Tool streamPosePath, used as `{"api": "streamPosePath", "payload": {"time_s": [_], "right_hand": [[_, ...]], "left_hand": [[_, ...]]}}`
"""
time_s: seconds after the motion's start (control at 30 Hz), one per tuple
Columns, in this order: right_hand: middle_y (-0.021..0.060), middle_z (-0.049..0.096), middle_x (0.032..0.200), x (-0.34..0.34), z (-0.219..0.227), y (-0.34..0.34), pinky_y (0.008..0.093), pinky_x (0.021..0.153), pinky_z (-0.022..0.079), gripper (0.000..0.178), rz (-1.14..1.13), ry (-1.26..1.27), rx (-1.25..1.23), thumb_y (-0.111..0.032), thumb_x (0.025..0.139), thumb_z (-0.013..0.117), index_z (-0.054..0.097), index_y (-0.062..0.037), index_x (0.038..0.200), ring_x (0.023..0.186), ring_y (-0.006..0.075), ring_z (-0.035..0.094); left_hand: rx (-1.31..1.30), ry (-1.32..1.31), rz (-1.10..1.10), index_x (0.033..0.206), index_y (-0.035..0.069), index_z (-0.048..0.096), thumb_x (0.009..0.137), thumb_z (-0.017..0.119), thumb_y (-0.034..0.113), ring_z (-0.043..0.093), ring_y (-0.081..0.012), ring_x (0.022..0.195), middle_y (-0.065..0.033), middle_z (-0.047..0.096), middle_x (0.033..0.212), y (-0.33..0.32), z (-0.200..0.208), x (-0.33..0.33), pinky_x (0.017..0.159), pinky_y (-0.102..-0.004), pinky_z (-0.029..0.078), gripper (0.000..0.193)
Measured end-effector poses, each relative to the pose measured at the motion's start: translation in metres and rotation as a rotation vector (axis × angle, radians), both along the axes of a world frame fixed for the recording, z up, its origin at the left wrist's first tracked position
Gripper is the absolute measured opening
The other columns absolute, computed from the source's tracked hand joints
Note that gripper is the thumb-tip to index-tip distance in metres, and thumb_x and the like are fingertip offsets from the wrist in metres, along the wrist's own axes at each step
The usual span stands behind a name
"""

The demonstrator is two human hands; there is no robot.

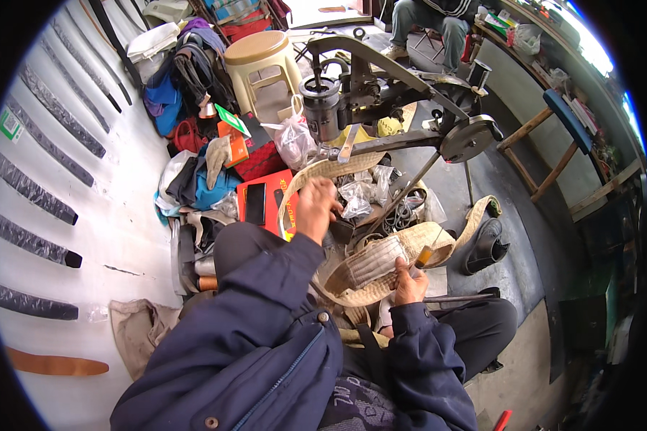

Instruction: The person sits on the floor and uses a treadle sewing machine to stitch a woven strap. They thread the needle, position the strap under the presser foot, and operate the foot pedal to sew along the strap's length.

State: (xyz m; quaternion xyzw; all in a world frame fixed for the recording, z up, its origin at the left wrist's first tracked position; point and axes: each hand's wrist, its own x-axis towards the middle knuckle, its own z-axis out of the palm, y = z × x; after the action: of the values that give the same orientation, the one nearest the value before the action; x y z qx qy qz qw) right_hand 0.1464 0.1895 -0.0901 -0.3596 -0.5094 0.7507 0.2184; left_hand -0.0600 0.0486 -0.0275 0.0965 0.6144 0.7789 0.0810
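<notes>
The person sits with both arms bent, in dark blue sleeves. The left forearm goes up and to the right across the body, and the left hand [316, 208] is held out in front, farther from the body than the other hand. Its back is turned upward, and its fingers bend to the right. This hand is blurred, so I cannot tell if the fingers pinch something; it lies over or just beside the beige belt [310, 172].

The right forearm rises from the lower edge, and the right hand [410, 283] stands near the right knee. Its thumb points up and its fingers are curled, pinching the belt at its edge, beside a pale stitched patch [377, 263]. A small yellow piece [425, 255] is close by the fingertips.

The belt makes a wide loop between the hands, in front of the lap and below the metal sewing machine [381, 79].
</notes>
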Motion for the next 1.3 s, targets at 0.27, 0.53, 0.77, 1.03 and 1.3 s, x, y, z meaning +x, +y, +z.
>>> {"api": "streamPosePath", "payload": {"time_s": [0.27, 0.53, 0.77, 1.03, 1.3], "right_hand": [[-0.0057, 0.053, 0.063, -0.014, -0.011, 0.010, 0.0267, 0.055, 0.035, 0.037, -0.026, -0.166, 0.222, -0.024, 0.093, 0.076, 0.059, -0.0048, 0.065, 0.060, 0.0044, 0.043], [0.0014, 0.066, 0.070, -0.025, -0.014, 0.005, 0.0252, 0.061, 0.043, 0.027, -0.009, -0.125, 0.158, -0.025, 0.093, 0.076, 0.068, -0.0008, 0.083, 0.064, 0.0091, 0.057], [0.0040, 0.069, 0.071, -0.041, -0.027, 0.019, 0.0266, 0.062, 0.042, 0.023, -0.060, -0.192, 0.152, -0.019, 0.092, 0.072, 0.069, 0.0005, 0.079, 0.061, 0.0094, 0.055], [0.0082, 0.069, 0.073, -0.040, -0.049, 0.020, 0.0232, 0.043, 0.040, 0.020, -0.015, -0.229, 0.162, -0.018, 0.092, 0.070, 0.068, 0.0018, 0.096, 0.044, 0.0093, 0.051], [0.0021, 0.063, 0.077, -0.041, -0.025, 0.025, 0.0214, 0.049, 0.040, 0.018, -0.109, -0.059, 0.183, -0.015, 0.092, 0.068, 0.066, 0.0000, 0.102, 0.052, 0.0064, 0.050]], "left_hand": [[-0.024, -0.224, -0.065, 0.110, 0.008, 0.059, 0.100, 0.060, 0.018, 0.060, -0.0079, 0.056, 0.0003, 0.061, 0.088, -0.014, 0.019, -0.020, 0.044, -0.0201, 0.045, 0.014], [-0.019, -0.078, -0.004, 0.120, 0.008, 0.061, 0.099, 0.059, 0.015, 0.062, -0.0072, 0.071, -0.0001, 0.064, 0.094, -0.018, 0.011, -0.027, 0.053, -0.0205, 0.046, 0.023], [-0.202, -0.161, -0.302, 0.110, 0.009, 0.065, 0.101, 0.056, 0.018, 0.062, -0.0075, 0.087, 0.0017, 0.065, 0.098, -0.011, -0.034, -0.005, 0.069, -0.0253, 0.049, 0.015], [-0.182, -0.239, -0.324, 0.108, 0.004, 0.064, 0.099, 0.060, 0.012, 0.059, -0.0081, 0.086, 0.0017, 0.062, 0.095, 0.005, -0.050, 0.004, 0.080, -0.0244, 0.046, 0.014], [-0.255, -0.321, -0.472, 0.108, 0.001, 0.066, 0.096, 0.059, 0.013, 0.059, -0.0081, 0.076, -0.0010, 0.066, 0.089, 0.008, -0.035, 0.013, 0.073, -0.0252, 0.048, 0.018]]}}
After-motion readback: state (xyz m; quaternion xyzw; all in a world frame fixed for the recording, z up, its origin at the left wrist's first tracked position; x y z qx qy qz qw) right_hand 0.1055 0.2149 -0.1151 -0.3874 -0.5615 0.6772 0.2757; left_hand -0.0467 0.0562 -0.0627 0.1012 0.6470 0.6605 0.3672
